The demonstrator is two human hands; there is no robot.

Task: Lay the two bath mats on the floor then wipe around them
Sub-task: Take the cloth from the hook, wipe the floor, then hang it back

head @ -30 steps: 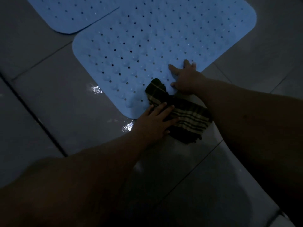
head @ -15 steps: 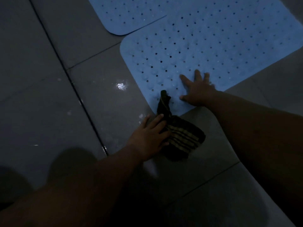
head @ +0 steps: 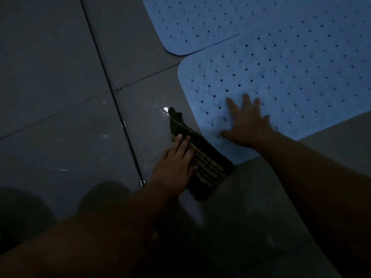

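While the near mat (head: 281, 81) is pinned under the flat, spread right hand (head: 248, 125), the cloth (head: 202, 161), pressed under the left hand's (head: 174, 167) straight fingers, should be swept along its edge.

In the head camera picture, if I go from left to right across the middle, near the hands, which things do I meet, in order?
Dark grout line → left hand pressing the striped cloth → right hand flat on the near bath mat.
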